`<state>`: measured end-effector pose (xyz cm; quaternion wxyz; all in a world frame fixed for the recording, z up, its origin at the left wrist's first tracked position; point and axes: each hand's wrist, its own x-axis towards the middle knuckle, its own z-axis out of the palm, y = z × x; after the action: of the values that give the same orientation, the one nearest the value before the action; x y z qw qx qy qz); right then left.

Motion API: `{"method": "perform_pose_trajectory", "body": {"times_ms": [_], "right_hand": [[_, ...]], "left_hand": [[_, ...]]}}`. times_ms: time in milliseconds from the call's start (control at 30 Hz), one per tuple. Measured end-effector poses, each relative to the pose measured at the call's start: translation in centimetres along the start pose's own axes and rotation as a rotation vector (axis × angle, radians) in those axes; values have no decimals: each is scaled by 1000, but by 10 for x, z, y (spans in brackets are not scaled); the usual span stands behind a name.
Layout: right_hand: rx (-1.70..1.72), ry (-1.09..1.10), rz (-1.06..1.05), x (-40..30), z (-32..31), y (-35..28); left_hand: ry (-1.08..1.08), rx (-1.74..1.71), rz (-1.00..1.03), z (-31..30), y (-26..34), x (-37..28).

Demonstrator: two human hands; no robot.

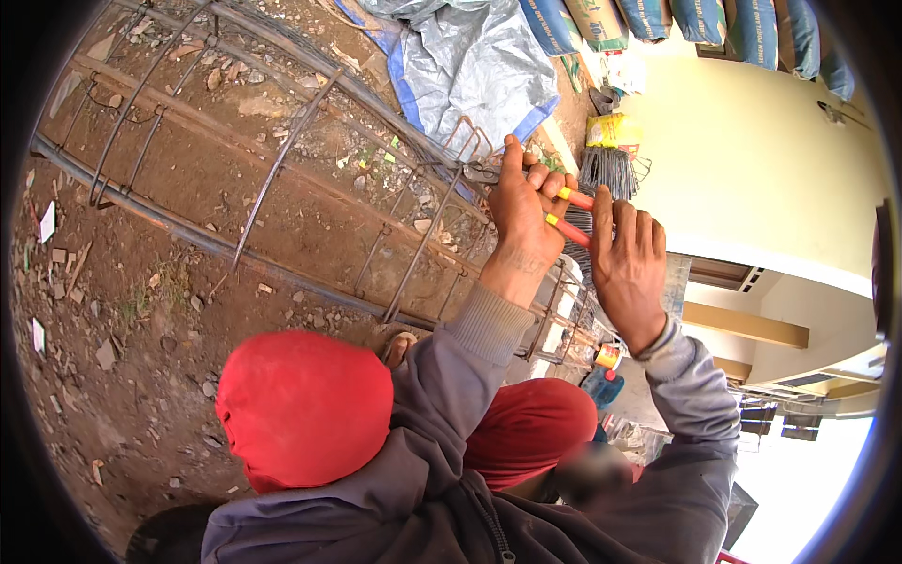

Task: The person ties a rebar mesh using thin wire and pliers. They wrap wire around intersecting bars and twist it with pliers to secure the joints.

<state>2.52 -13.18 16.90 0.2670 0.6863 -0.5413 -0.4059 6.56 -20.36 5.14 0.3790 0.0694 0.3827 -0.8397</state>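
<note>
Red-handled pincers (569, 231) with yellow bands are held across the rebar cage (276, 166). The fingers of my left hand (525, 208) curl around them close to the metal head (482, 172), which is partly hidden. My right hand (628, 261) grips the handle ends, with its fingers lying over them. Just beyond the pincers' head is a bent steel stirrup (440, 236) on the long bars. Between my sleeves and the cage, my two knees (304, 409) show in red cloth.
A grey tarpaulin with blue edging (465, 63) lies beyond the cage. Cement bags (641, 20) are stacked along the top right. A bundle of cut wire (609, 173) stands by the yellow wall (754, 155). Rubble and stones cover the dirt ground (141, 366).
</note>
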Motion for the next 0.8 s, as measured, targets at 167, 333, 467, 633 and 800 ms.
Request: {"method": "perform_pose_trajectory", "body": {"times_ms": [167, 333, 467, 633, 800], "right_hand": [[503, -264, -21, 41, 17, 43], [1307, -1426, 241, 99, -12, 85], [781, -1002, -5, 101, -55, 60], [-15, 278, -63, 45, -25, 44], [83, -91, -75, 35, -2, 47]], "left_hand": [[-314, 184, 206, -36, -9, 25], [-287, -48, 106, -8, -9, 4], [-114, -200, 53, -2, -8, 14], [-13, -310, 32, 22, 0, 8], [-15, -227, 18, 11, -4, 12]]}}
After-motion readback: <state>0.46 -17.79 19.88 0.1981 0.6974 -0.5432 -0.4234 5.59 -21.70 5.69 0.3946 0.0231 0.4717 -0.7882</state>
